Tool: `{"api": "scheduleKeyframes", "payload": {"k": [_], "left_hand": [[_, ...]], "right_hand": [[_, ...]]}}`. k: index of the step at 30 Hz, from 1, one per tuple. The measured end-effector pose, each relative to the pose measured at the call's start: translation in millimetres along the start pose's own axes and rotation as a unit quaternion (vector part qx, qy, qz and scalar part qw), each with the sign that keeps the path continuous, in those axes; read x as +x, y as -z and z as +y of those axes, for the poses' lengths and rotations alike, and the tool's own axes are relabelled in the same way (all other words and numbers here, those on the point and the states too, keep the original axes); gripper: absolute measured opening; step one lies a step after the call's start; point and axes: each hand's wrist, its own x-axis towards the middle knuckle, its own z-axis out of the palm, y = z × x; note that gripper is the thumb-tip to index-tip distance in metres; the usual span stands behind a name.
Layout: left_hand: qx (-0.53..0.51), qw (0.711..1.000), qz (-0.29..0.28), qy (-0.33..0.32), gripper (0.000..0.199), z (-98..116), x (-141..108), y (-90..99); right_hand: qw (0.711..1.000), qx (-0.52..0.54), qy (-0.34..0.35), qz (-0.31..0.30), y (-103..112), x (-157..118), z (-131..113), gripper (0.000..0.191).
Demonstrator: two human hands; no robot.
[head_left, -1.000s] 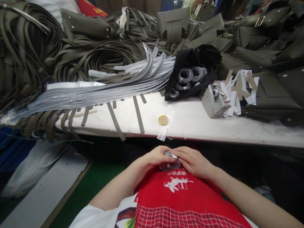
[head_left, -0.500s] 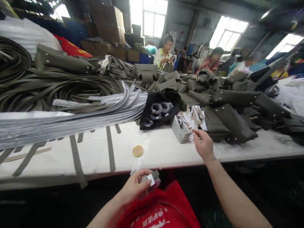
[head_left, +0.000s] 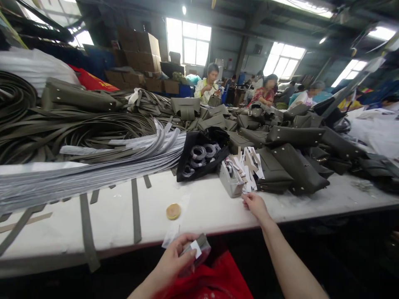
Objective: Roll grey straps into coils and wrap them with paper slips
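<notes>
Over my lap, my left hand (head_left: 178, 254) is closed around a folded olive strap (head_left: 202, 239) in clear plastic, with a white paper piece (head_left: 196, 249) under the thumb. My right hand (head_left: 256, 206) reaches over the table's front part, thumb and fingers pinched together. What the pinch holds, if anything, is too small to make out. Just beyond those fingertips stands a grey box like a tape dispenser (head_left: 231, 185). White and tan paper strips (head_left: 249, 164) stick up in a loose bunch beside it.
A yellow tape roll (head_left: 173, 211) lies on the white table (head_left: 156, 207). Behind are a black bag (head_left: 182, 168) of ring-shaped coils, olive bags (head_left: 280, 166) and heaped straps (head_left: 77, 124). Grey wrapped strips (head_left: 93, 176) run along the left. Co-workers (head_left: 207, 89) sit across the table.
My right hand has drawn back from the paper strips toward the table's front edge. My left hand still holds the wrapped strap. The camera view has tilted up slightly.
</notes>
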Motion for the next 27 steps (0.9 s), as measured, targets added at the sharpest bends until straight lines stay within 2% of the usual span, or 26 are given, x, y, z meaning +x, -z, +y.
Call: {"api": "scheduleKeyframes", "payload": {"k": [3, 5, 9, 12, 18, 21, 25, 27], "left_hand": [[0.022, 1.000, 0.014, -0.010, 0.051, 6, 9, -8.6], [0.046, 0.998, 0.037, -0.023, 0.052, 10, 14, -16.0], [0.062, 0.991, 0.091, -0.076, 0.048, 18, 21, -26.0], [0.060, 0.988, 0.105, -0.099, 0.046, 21, 19, -27.5], [0.065, 0.983, 0.125, -0.115, 0.040, 22, 9, -24.6], [0.065, 0.982, 0.137, -0.111, 0.039, 21, 7, -22.2], [0.017, 0.987, 0.126, -0.103, 0.042, 16, 9, -19.3], [0.026, 0.981, 0.151, -0.121, 0.039, 14, 9, -18.7]], "right_hand": [[0.999, 0.029, -0.016, -0.038, -6, -31, -11, 0.039], [0.993, 0.064, -0.013, -0.099, -16, -57, -31, 0.038], [0.948, 0.178, -0.016, -0.262, -41, -110, -75, 0.033], [0.928, 0.210, -0.029, -0.308, -57, -134, -88, 0.032], [0.924, 0.169, -0.068, -0.337, -78, -135, -86, 0.040], [0.921, 0.139, -0.076, -0.357, -83, -131, -87, 0.043], [0.918, 0.120, -0.066, -0.373, -84, -131, -85, 0.042], [0.912, 0.127, -0.058, -0.386, -85, -133, -84, 0.038]]}}
